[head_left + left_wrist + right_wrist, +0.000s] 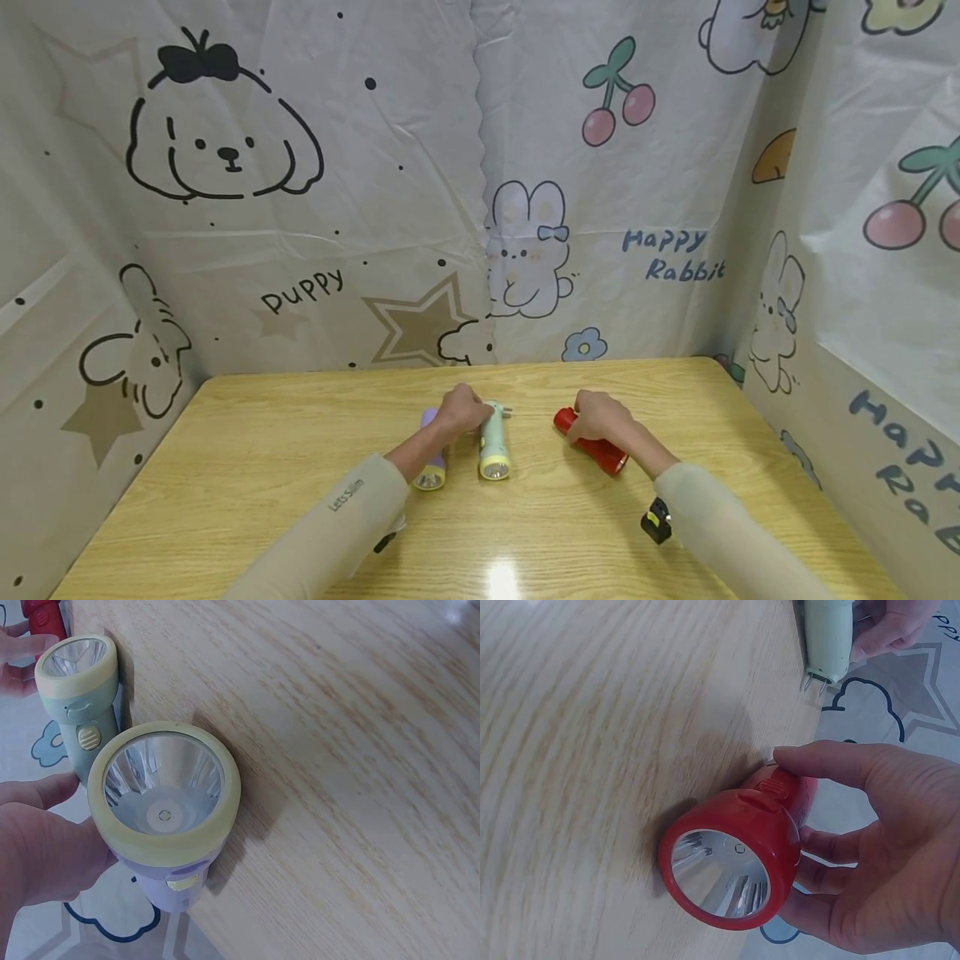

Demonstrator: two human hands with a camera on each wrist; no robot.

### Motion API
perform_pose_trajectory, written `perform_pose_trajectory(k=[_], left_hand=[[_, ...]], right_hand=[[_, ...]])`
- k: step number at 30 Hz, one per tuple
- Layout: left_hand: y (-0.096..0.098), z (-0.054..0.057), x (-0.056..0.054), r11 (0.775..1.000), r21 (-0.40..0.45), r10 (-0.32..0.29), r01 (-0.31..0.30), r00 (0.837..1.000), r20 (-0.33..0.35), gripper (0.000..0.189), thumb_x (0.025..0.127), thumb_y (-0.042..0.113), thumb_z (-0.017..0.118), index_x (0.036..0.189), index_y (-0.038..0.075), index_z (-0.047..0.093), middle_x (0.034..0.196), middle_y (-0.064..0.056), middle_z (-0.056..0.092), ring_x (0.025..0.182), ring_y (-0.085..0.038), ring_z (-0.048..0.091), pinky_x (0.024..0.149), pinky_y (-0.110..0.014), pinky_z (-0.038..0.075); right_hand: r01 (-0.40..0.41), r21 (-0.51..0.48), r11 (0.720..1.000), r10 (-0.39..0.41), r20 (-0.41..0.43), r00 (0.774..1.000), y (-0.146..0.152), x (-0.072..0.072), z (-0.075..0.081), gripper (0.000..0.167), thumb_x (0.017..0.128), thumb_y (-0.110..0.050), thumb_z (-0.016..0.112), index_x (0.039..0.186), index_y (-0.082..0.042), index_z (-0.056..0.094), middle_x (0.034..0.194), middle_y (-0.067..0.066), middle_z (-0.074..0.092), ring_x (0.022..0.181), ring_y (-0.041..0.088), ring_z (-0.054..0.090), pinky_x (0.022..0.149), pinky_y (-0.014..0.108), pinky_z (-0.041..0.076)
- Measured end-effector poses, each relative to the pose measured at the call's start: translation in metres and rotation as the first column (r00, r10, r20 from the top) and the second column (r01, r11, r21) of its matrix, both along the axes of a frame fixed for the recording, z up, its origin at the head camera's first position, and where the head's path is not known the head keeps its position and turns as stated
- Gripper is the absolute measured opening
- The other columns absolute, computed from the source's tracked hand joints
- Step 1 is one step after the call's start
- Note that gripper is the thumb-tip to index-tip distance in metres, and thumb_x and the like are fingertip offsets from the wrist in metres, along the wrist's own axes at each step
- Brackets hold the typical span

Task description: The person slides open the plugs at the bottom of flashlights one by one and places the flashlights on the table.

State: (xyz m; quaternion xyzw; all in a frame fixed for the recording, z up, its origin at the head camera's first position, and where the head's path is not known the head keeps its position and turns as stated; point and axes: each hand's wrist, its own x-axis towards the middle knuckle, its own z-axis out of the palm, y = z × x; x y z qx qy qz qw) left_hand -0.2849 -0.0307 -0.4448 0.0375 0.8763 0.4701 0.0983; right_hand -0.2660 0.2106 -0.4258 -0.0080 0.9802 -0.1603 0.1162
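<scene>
Three flashlights lie on the table, lenses facing the near edge. My left hand is at the tail of the pale green flashlight, pinching it with fingers partly hidden. Metal plug prongs stick out of that tail. Just left, partly behind my left forearm, lies the purple flashlight; its yellow-rimmed lens looms large in the left wrist view. At the right, my right hand grips the red flashlight by its body. In the right wrist view my thumb lies along one side, the fingers on the other.
The wood-grain table carries the flashlights. White cartoon-printed cloth hangs behind it and along both sides. A small black device shows at my right wrist.
</scene>
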Motion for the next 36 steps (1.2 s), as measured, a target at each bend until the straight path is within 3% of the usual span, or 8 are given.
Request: perform_pose_trajectory(k=[3, 12, 18, 23, 28, 32, 36], left_hand=[[-0.0003, 0.0007, 0.0018, 1.0, 0.001, -0.001, 0.001, 1.0, -0.007, 0.028, 0.094, 0.004, 0.064, 0.067, -0.002, 0.065, 0.054, 0.001, 0.045, 0.049, -0.007, 0.043, 0.06, -0.027, 0.053], [-0.0002, -0.0022, -0.0044, 1.0, 0.016, 0.001, -0.002, 1.0, 0.007, 0.041, 0.092, 0.003, 0.064, 0.053, 0.006, 0.054, 0.047, 0.002, 0.04, 0.043, -0.008, 0.039, 0.048, -0.02, 0.043], [0.0009, 0.0045, 0.0026, 1.0, -0.001, 0.015, -0.015, 1.0, 0.012, 0.027, 0.093, 0.004, 0.065, 0.067, -0.003, 0.066, 0.053, 0.0, 0.044, 0.048, -0.009, 0.043, 0.057, -0.026, 0.053], [0.0004, 0.0028, 0.003, 1.0, -0.012, 0.015, -0.015, 1.0, -0.001, 0.022, 0.094, 0.006, 0.065, 0.076, -0.003, 0.07, 0.056, 0.001, 0.046, 0.051, -0.008, 0.045, 0.062, -0.029, 0.055], [0.0013, 0.0017, 0.0017, 1.0, -0.001, 0.013, -0.013, 1.0, 0.012, 0.033, 0.094, 0.005, 0.065, 0.062, 0.002, 0.06, 0.052, 0.002, 0.041, 0.047, -0.008, 0.041, 0.06, -0.029, 0.053], [0.0016, 0.0007, 0.0002, 1.0, 0.005, 0.007, -0.007, 1.0, 0.017, 0.047, 0.094, 0.005, 0.065, 0.051, 0.011, 0.046, 0.046, 0.004, 0.035, 0.043, -0.007, 0.034, 0.049, -0.022, 0.041], [0.0011, 0.0012, -0.0004, 1.0, 0.013, 0.004, -0.004, 1.0, 0.013, 0.052, 0.094, 0.004, 0.064, 0.049, 0.013, 0.042, 0.044, 0.005, 0.034, 0.041, -0.007, 0.032, 0.044, -0.019, 0.034]], right_hand=[[0.006, 0.007, 1.0, -0.006, -0.003, 1.0, -0.001, 0.0015, 0.0006, 0.04, 0.076, -0.02, 0.085, 0.101, -0.002, 0.059, 0.086, 0.009, 0.057, 0.073, 0.024, 0.056, 0.059, 0.033, 0.047], [-0.006, 0.004, 1.0, 0.006, -0.01, 1.0, -0.0013, 0.0014, -0.0005, 0.031, 0.076, -0.017, 0.082, 0.092, -0.005, 0.058, 0.08, 0.008, 0.056, 0.069, 0.024, 0.056, 0.056, 0.031, 0.046], [0.005, 0.019, 1.0, -0.004, -0.013, 1.0, -0.0019, 0.0002, -0.0026, 0.026, 0.075, -0.016, 0.08, 0.081, -0.006, 0.057, 0.073, 0.008, 0.056, 0.063, 0.022, 0.055, 0.052, 0.03, 0.043], [0.007, 0.032, 0.999, -0.006, -0.021, 1.0, -0.0016, 0.0003, -0.004, 0.024, 0.076, -0.017, 0.08, 0.077, -0.007, 0.058, 0.071, 0.008, 0.057, 0.061, 0.021, 0.054, 0.051, 0.029, 0.043], [0.01, 0.042, 0.999, -0.009, -0.024, 1.0, -0.0012, 0.0012, -0.0047, 0.025, 0.076, -0.021, 0.079, 0.079, -0.007, 0.059, 0.072, 0.008, 0.057, 0.061, 0.022, 0.056, 0.051, 0.031, 0.045], [0.014, 0.045, 0.999, -0.013, -0.034, 0.999, -0.001, 0.0004, -0.005, 0.028, 0.076, -0.024, 0.08, 0.082, -0.007, 0.058, 0.073, 0.008, 0.057, 0.062, 0.023, 0.056, 0.052, 0.032, 0.045], [0.019, 0.046, 0.999, -0.017, -0.053, 0.998, -0.0014, -0.0011, -0.0043, 0.03, 0.077, -0.026, 0.08, 0.083, -0.007, 0.058, 0.073, 0.008, 0.057, 0.063, 0.024, 0.056, 0.053, 0.032, 0.045]])
